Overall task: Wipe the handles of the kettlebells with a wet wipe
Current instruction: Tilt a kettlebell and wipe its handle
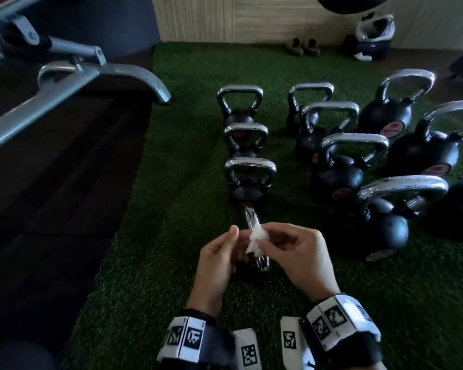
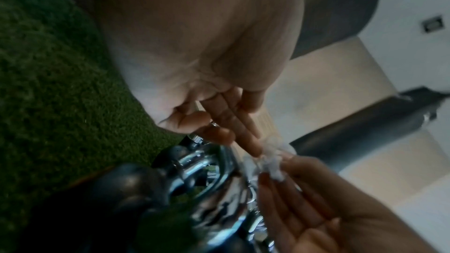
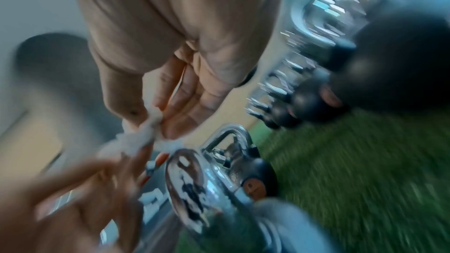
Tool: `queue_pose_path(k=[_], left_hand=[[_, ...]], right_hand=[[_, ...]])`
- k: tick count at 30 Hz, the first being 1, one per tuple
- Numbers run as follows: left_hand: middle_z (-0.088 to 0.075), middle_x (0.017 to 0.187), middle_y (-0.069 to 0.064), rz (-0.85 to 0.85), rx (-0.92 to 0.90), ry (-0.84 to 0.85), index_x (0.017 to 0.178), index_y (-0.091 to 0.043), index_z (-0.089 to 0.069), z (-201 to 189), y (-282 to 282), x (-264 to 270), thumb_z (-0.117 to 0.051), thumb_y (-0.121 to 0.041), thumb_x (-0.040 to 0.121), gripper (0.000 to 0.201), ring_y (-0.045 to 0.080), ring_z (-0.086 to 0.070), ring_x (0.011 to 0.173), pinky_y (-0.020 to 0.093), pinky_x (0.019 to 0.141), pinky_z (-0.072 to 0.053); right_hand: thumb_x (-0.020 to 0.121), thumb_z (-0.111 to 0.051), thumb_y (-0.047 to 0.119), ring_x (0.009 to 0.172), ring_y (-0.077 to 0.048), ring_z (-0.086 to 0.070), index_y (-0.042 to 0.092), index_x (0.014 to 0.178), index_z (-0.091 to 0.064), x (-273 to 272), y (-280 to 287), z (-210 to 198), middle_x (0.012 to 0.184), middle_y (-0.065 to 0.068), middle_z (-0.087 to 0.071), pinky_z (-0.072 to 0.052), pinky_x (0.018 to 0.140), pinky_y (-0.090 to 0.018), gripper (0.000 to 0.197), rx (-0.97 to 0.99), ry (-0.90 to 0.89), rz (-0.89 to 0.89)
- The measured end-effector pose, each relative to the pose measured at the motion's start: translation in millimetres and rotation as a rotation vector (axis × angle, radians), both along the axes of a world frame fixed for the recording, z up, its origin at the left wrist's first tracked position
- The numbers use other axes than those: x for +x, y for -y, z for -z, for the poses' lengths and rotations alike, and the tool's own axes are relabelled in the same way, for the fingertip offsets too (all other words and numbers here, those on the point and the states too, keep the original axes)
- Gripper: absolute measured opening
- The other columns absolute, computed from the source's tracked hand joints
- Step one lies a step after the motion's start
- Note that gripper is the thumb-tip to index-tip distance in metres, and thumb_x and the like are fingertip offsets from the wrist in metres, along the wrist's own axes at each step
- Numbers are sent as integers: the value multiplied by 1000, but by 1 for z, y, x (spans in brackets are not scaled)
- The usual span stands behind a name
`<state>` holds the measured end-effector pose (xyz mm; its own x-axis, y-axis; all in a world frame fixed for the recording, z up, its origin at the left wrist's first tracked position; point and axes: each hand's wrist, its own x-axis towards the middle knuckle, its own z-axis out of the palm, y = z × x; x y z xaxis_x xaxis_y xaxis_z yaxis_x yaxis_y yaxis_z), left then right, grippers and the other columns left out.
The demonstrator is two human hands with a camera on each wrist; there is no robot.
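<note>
Kneeling over green artificial turf [image 1: 171, 236], a person worked with both hands above the nearest small black kettlebell with a chrome loop handle [image 1: 261, 263]. The left hand [image 1: 217, 265], at seven o'clock from that handle, had its fingertips curled in toward a crumpled white wet wipe [image 1: 255, 240]; whether they truly pinched it could not be told. The right hand [image 1: 300, 259], at four o'clock, pinched the wipe between thumb and forefinger. The wipe sat between the two hands, directly over the handle, which ran from twelve to six o'clock beneath it; contact between wipe and metal could not be confirmed. Both hands were about equally near, so lowering the wipe and sliding it along that axis looked like the coming step.

Three more small kettlebells [image 1: 247, 180] lined up toward twelve o'clock. Larger black kettlebells with chrome handles [image 1: 342, 166] stood at one to three o'clock. A grey metal machine frame [image 1: 72, 76] over dark flooring lay at ten o'clock, a pale wood-panelled wall [image 1: 238, 17] beyond.
</note>
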<state>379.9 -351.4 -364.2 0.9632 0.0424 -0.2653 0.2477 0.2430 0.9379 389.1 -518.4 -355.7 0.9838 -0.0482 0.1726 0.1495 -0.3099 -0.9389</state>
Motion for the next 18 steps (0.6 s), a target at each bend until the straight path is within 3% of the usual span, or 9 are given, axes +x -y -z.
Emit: queue_pose_path(k=[3, 5, 7, 9, 10, 12, 13, 15, 18], left_hand=[[-79, 101, -1, -48, 324, 26, 122, -28, -66, 21, -8, 6, -49, -10, 106, 30, 1, -71, 83, 17, 69, -49], [-63, 137, -6, 115, 595, 7, 146, -29, -44, 47, -14, 9, -59, 2, 93, 63, -1, -60, 115, 20, 91, -49], [-30, 163, -5, 387, 752, 16, 162, -24, -14, 76, -11, 12, -74, -5, 81, 102, 13, -28, 151, 33, 121, -32], [-5, 170, -5, 494, 891, 105, 164, -20, 1, 98, 2, 14, -87, -33, 74, 126, 17, -2, 158, 37, 129, -11], [-8, 170, -2, 443, 911, 158, 163, -18, -4, 105, 10, 16, -87, -49, 70, 129, 19, -6, 158, 38, 129, -13], [-32, 160, 3, 270, 899, 193, 157, -14, -24, 109, 24, 19, -80, -69, 65, 121, 21, -30, 150, 38, 125, -28], [-39, 154, 6, 199, 920, 218, 153, -12, -29, 108, 28, 21, -78, -68, 66, 115, 23, -38, 144, 36, 124, -31], [-49, 145, 15, 108, 1008, 341, 147, -8, -30, 111, 34, 23, -80, -50, 73, 99, 29, -49, 135, 32, 119, -34], [-53, 139, 12, 154, 971, 491, 144, -9, -35, 113, 25, 28, -77, -34, 77, 83, 27, -52, 131, 40, 116, -44]], right_hand=[[76, -86, 2, 78, -11, -77, 18, 95, -82, 1, 10, 4, 84, 5, -80, -63, 75, -27, 25, 83, -23, 57], [77, -86, 4, 78, -10, -77, 21, 94, -81, 2, 17, 7, 84, 7, -80, -63, 75, -28, 24, 87, -37, 110], [78, -86, 11, 79, -9, -77, 23, 95, -81, 5, 24, 14, 83, 9, -80, -63, 76, -31, 21, 68, -76, 172], [78, -87, 16, 79, -7, -76, 25, 94, -81, 9, 29, 22, 82, 11, -79, -64, 79, -34, 19, 36, -128, 226], [77, -87, 17, 78, -6, -76, 27, 92, -81, 10, 30, 26, 82, 11, -79, -64, 80, -34, 19, 29, -151, 245], [76, -87, 17, 76, -2, -75, 33, 86, -78, 12, 30, 31, 79, 14, -78, -63, 80, -31, 21, 19, -176, 268], [77, -87, 17, 75, 0, -74, 37, 83, -76, 12, 29, 33, 78, 16, -78, -63, 79, -29, 23, 9, -186, 271], [78, -87, 21, 75, 2, -73, 39, 84, -75, 13, 26, 38, 77, 16, -77, -62, 77, -25, 22, -22, -203, 282], [80, -85, 27, 78, 2, -73, 29, 98, -79, 23, 20, 47, 83, 14, -77, -62, 78, -25, 18, -78, -219, 309]])
